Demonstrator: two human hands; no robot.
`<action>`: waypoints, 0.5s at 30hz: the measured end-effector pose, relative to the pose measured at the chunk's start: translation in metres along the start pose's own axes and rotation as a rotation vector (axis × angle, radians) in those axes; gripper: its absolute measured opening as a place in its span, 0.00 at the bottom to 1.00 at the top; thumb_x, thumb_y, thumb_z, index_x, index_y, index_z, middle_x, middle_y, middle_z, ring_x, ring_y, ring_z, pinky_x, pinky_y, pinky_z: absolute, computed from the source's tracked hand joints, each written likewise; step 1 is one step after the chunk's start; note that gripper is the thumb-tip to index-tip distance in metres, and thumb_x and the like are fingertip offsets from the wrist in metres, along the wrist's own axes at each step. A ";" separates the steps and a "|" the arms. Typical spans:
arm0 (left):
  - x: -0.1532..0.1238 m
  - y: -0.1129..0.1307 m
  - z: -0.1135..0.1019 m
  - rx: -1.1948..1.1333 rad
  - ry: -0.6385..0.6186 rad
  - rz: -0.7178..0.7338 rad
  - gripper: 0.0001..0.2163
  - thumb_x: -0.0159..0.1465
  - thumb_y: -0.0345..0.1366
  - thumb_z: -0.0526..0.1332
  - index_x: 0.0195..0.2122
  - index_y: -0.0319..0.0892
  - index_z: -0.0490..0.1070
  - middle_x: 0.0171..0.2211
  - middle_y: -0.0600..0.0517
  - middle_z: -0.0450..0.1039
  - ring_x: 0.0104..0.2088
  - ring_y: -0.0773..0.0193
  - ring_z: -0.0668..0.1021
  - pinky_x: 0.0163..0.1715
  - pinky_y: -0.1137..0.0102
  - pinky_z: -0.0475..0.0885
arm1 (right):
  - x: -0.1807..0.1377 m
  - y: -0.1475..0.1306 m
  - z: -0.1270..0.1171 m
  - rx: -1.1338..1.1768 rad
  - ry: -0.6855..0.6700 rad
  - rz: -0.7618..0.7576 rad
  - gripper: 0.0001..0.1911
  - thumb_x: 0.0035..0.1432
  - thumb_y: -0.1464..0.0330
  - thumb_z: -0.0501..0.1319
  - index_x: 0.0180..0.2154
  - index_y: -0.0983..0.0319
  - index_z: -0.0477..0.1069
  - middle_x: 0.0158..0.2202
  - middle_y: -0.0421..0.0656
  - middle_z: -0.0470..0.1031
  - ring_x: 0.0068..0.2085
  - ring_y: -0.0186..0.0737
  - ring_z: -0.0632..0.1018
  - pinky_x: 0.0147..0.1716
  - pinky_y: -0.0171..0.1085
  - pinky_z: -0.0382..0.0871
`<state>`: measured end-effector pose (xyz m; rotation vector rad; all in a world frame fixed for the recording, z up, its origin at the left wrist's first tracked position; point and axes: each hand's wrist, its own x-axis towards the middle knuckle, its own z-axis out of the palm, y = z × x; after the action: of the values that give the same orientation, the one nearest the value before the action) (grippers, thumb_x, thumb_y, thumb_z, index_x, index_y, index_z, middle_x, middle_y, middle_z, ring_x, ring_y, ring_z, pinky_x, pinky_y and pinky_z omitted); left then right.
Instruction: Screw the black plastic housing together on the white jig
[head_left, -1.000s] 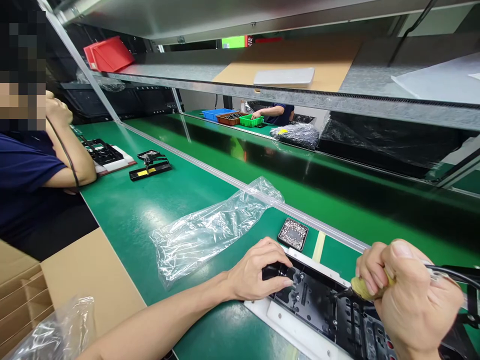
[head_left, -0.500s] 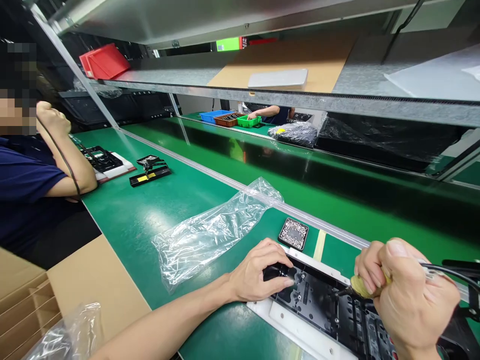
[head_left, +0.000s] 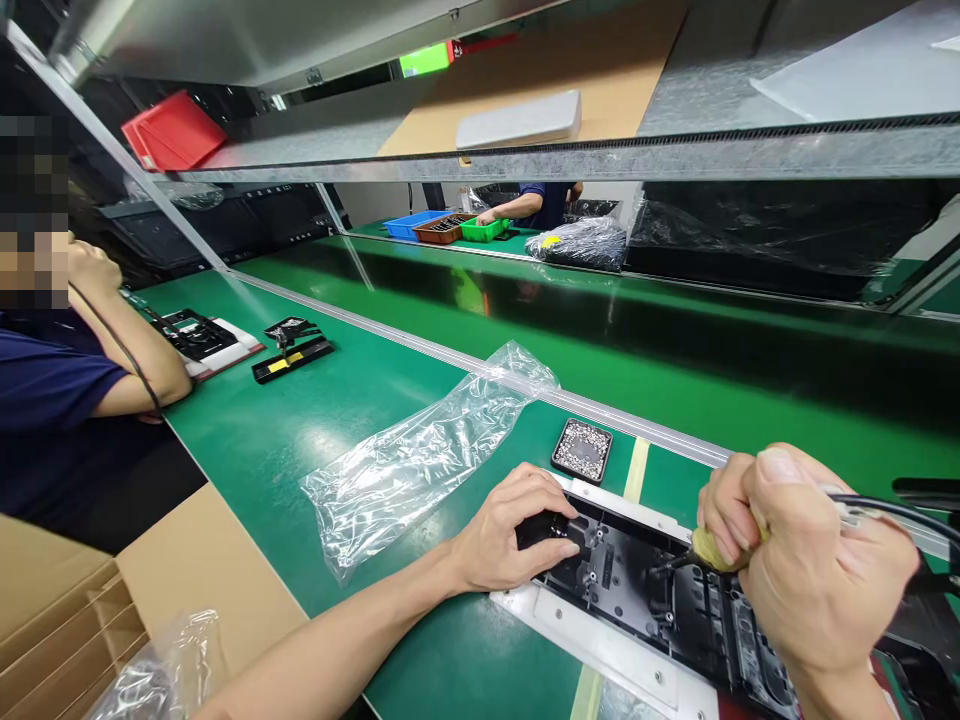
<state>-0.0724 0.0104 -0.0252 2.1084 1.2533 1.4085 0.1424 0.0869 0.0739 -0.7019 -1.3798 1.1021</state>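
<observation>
Two hands fasten a black part at the frame's lower right.

Left hand [head_left: 501, 540], fingers clenched on a small black piece [head_left: 546, 528], steadies the black housing [head_left: 637, 600] on the green table [head_left: 300, 440]; right hand [head_left: 810, 570] grips a screwdriver [head_left: 701, 553]. If the tip skids off, it could gouge the plastic.

I see left hand [head_left: 504, 540] pressing small black part [head_left: 546, 528] at left end of black assembly [head_left: 645, 605] in white fixture [head_left: 600, 660], near front edge of green bench [head_left: 300, 440]. Right hand [head_left: 810, 570] clenched round screwdriver [head_left: 709, 552], tip down on assembly. Black cable [head_left: 892, 508] runs off right. Screw tray [head_left: 583, 450] just behind fixture, by metal rail [head_left: 420, 345]. Crumpled clear bag [head_left: 420, 460] lies left of tray. Co-worker's arm [head_left: 127, 360] rests at bench's left edge; cardboard box [head_left: 112, 600] at front left corner.
</observation>
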 end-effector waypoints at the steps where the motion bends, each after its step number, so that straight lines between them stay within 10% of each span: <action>1: 0.000 0.000 0.000 0.003 -0.004 -0.003 0.14 0.66 0.43 0.68 0.47 0.39 0.76 0.39 0.45 0.79 0.45 0.57 0.77 0.51 0.58 0.72 | -0.002 0.002 -0.001 0.007 0.006 -0.007 0.29 0.67 0.53 0.65 0.22 0.61 0.56 0.19 0.39 0.53 0.19 0.34 0.59 0.14 0.33 0.52; 15: -0.003 -0.001 -0.001 -0.022 -0.026 -0.021 0.14 0.65 0.39 0.70 0.49 0.40 0.75 0.42 0.47 0.79 0.47 0.58 0.76 0.53 0.59 0.70 | 0.003 -0.001 -0.002 0.017 -0.015 0.015 0.29 0.67 0.58 0.64 0.19 0.62 0.57 0.18 0.41 0.55 0.17 0.35 0.60 0.12 0.33 0.51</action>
<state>-0.0737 0.0084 -0.0273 2.0858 1.2410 1.3756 0.1440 0.0898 0.0753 -0.6941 -1.3785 1.1310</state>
